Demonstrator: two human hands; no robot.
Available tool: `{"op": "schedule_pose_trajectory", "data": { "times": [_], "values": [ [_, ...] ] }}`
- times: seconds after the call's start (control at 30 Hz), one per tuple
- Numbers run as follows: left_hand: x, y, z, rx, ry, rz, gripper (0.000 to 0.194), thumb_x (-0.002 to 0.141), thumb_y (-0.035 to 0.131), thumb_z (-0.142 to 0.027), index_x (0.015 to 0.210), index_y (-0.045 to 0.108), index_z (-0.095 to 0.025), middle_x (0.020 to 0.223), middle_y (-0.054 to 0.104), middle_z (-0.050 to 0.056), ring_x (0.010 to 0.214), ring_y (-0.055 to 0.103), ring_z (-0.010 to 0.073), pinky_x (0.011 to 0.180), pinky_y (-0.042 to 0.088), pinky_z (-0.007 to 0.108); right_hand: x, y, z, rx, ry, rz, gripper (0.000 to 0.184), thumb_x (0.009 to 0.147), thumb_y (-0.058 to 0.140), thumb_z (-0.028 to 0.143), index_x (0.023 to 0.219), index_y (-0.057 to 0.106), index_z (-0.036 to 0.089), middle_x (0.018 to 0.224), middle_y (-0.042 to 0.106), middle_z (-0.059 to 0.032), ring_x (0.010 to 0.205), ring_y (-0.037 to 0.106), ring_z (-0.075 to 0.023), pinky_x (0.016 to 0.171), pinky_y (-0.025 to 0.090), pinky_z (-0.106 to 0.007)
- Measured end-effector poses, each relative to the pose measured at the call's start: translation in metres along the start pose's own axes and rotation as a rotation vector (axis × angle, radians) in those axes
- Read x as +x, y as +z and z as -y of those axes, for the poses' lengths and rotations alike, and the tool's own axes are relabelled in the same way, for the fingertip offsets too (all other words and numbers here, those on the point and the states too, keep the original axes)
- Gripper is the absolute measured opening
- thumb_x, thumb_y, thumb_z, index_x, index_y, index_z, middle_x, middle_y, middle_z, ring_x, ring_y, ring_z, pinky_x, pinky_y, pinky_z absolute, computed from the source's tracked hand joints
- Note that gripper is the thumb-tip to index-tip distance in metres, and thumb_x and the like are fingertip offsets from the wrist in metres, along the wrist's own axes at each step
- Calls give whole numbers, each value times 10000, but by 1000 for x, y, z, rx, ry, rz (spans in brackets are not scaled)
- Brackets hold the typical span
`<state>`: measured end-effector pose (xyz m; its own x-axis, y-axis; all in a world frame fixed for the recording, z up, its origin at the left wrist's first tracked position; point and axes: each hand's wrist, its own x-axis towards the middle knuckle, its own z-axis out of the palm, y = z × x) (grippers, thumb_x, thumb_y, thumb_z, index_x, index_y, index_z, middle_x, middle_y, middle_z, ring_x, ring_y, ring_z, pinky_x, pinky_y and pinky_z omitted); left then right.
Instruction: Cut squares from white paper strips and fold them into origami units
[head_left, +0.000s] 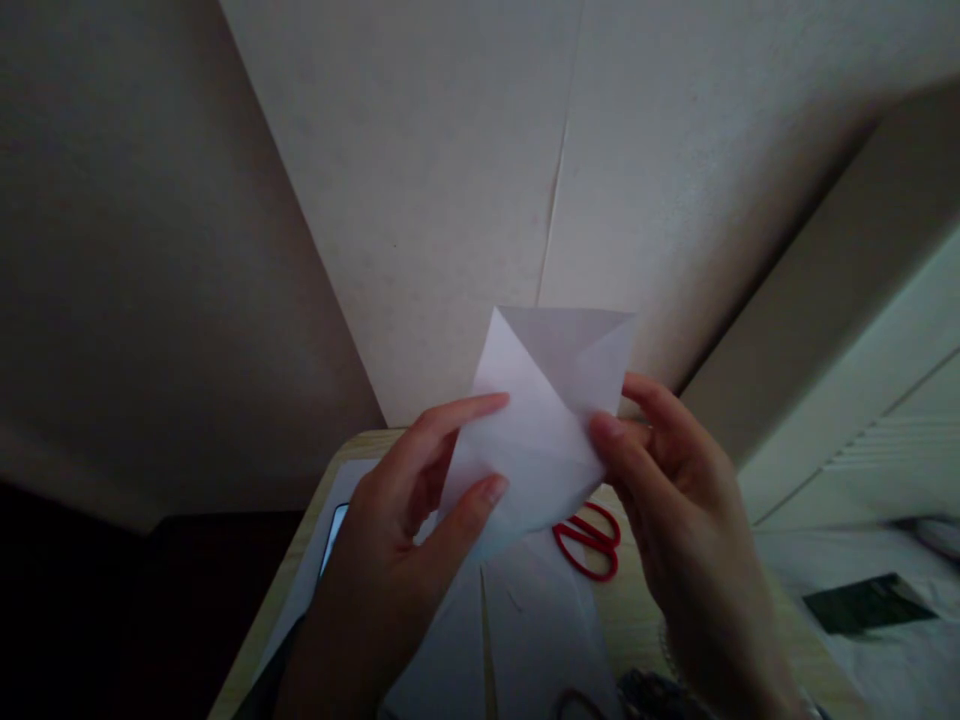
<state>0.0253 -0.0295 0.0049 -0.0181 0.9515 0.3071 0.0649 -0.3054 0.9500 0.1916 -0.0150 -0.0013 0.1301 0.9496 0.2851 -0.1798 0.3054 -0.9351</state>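
A folded sheet of white paper is held up between my hands, above the table. Its top shows a V-shaped opening between folded flaps. At the paper's left side, my left hand grips it with the thumb and index finger on the near face. On the right edge, my right hand pinches it, thumb in front and fingers behind. Red-handled scissors lie on the table just below the paper, their blades hidden.
White paper sheets cover part of the light wooden table. A phone-like screen shows partly behind my left hand. Walls stand close behind the table. A dark green flat item lies on a white surface at right.
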Motion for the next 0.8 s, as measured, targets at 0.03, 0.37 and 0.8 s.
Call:
{"op": "schedule_pose_trajectory", "data": {
  "times": [0.03,0.37,0.8],
  "values": [
    [0,1,-3,-59,-46,-3,245,846,740,-213,1034,792,-361,902,816,-42,724,746,136,603,567,155,-1,-1,0,-13,-27,30,167,959,679,319,1123,677,292,676,732,53,535,638,-117,481,492,-186],
    [5,-5,-11,-365,-213,-236,331,742,825,-174,1048,812,-302,807,806,-10,578,733,154,459,566,189,-1,-20,7,-770,-789,476,569,993,571,498,1502,433,285,1669,325,-21,1552,241,-234,1262,283,-392],
    [7,-2,-6,-411,-193,-235,409,730,852,-151,1114,794,-281,955,822,3,684,762,126,554,576,135,2,-3,-12,-964,-1013,402,430,921,497,22,1315,591,166,1291,671,-78,1271,462,-218,1232,142,-428]
  ]
}}
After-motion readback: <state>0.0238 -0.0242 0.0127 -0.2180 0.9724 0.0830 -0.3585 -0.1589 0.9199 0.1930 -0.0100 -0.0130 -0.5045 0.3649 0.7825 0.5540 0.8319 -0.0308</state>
